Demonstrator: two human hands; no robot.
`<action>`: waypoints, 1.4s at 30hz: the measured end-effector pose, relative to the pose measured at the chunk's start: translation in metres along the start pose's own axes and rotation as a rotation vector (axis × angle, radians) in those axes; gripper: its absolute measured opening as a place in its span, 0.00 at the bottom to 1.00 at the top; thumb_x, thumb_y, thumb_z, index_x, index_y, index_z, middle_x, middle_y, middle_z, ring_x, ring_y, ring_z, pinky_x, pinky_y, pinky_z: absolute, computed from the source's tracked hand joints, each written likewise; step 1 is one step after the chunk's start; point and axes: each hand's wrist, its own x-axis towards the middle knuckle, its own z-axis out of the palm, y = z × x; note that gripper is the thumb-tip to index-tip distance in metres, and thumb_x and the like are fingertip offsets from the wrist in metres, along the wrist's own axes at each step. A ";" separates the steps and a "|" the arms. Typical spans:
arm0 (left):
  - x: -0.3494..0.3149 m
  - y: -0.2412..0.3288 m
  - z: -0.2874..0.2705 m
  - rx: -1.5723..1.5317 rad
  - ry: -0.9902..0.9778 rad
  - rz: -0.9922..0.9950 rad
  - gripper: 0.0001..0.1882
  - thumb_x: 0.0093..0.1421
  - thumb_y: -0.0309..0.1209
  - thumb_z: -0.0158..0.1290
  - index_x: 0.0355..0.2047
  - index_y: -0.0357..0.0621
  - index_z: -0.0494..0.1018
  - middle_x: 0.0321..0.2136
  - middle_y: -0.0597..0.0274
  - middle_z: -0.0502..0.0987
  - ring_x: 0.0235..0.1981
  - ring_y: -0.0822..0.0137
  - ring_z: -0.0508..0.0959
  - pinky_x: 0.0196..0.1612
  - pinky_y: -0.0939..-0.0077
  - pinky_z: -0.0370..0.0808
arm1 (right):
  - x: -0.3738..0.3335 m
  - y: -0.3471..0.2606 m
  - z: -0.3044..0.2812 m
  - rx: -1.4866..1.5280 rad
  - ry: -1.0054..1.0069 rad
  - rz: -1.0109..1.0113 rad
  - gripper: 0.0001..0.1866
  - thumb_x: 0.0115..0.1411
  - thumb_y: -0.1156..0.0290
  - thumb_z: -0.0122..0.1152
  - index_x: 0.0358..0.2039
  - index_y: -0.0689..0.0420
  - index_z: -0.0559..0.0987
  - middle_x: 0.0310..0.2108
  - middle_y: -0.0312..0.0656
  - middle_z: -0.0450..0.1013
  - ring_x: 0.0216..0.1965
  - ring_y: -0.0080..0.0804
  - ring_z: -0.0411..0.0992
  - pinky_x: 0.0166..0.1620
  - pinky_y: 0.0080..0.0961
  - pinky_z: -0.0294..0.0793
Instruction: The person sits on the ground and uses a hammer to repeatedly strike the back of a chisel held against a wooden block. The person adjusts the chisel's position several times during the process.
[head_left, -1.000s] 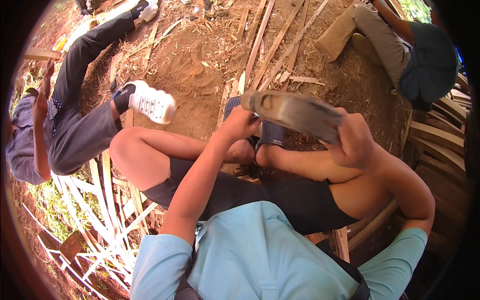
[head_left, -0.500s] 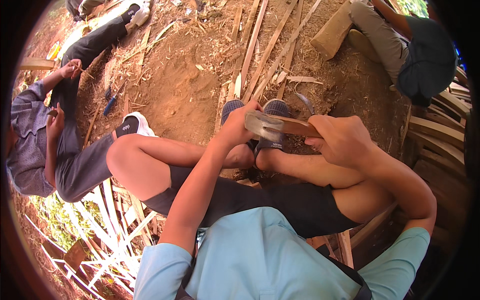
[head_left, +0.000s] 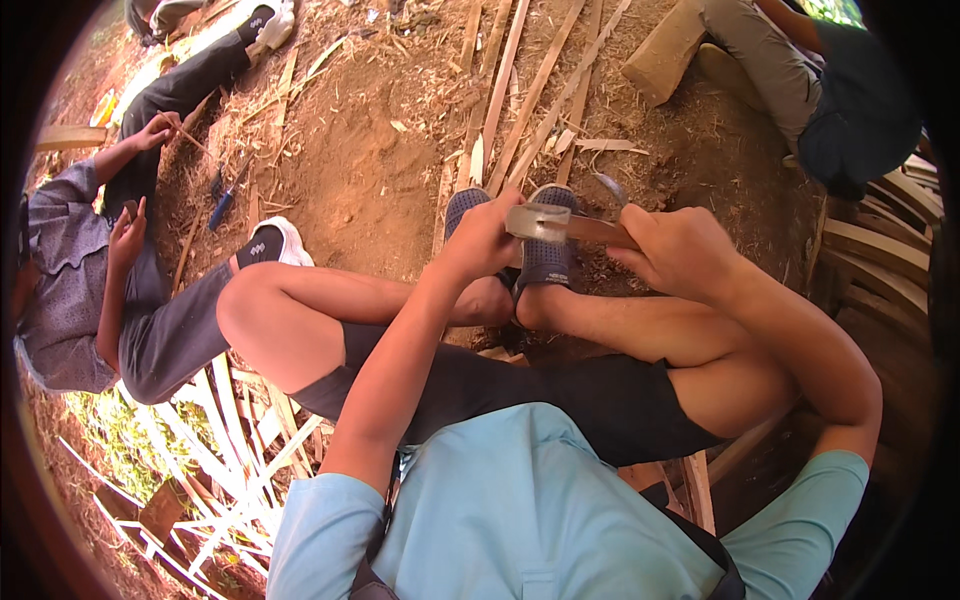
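My right hand (head_left: 680, 250) is closed around the brown wooden handle of a tool with a grey metal head (head_left: 538, 222); its exact kind is unclear. The handle points left, so the head sits just beside my left hand (head_left: 485, 235). That hand is closed, its fingers partly hidden, and what it grips does not show. Both hands are over my shoes (head_left: 548, 262), between my bent legs. Long split wooden strips (head_left: 525, 140) stretch away on the ground beyond my shoes. A curved grey blade-like piece (head_left: 610, 187) lies past my right hand.
At left a seated person (head_left: 70, 270) handles a thin stick; a blue-handled tool (head_left: 221, 208) lies nearby. Another person (head_left: 850, 110) is at far right, beside a wooden block (head_left: 662, 60). Pale strips (head_left: 225, 420) pile up at lower left. Curved slats (head_left: 880, 255) are stacked at right.
The tool's head has turned and shifted slightly right and up, now more level. My left hand has moved a little right. The person at left has raised the thin stick.
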 end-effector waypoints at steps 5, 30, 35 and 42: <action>0.002 -0.016 -0.013 -0.186 -0.024 -0.024 0.10 0.58 0.20 0.56 0.39 0.41 0.68 0.37 0.60 0.78 0.40 0.70 0.77 0.44 0.73 0.73 | 0.019 0.003 -0.025 0.075 0.138 0.040 0.17 0.62 0.55 0.59 0.35 0.57 0.71 0.17 0.47 0.70 0.19 0.49 0.72 0.23 0.39 0.68; -0.019 -0.028 -0.034 -0.663 0.165 -0.453 0.12 0.55 0.18 0.56 0.38 0.43 0.68 0.39 0.60 0.78 0.40 0.72 0.75 0.45 0.77 0.72 | 0.003 0.009 -0.031 -0.040 0.079 -0.058 0.18 0.60 0.49 0.59 0.33 0.53 0.74 0.18 0.46 0.70 0.24 0.49 0.72 0.28 0.43 0.66; -0.020 -0.037 -0.031 -0.745 0.195 -0.474 0.14 0.56 0.17 0.56 0.38 0.46 0.66 0.38 0.60 0.78 0.40 0.73 0.75 0.41 0.80 0.73 | 0.001 0.006 -0.031 -0.046 0.101 -0.084 0.18 0.60 0.49 0.59 0.33 0.52 0.74 0.17 0.46 0.70 0.24 0.50 0.72 0.28 0.44 0.67; -0.020 -0.037 -0.027 -0.796 0.214 -0.483 0.15 0.56 0.17 0.56 0.39 0.46 0.65 0.40 0.60 0.77 0.42 0.69 0.77 0.44 0.77 0.75 | -0.005 0.003 -0.032 -0.087 0.068 -0.029 0.18 0.60 0.48 0.57 0.32 0.52 0.74 0.18 0.45 0.70 0.24 0.50 0.73 0.28 0.44 0.68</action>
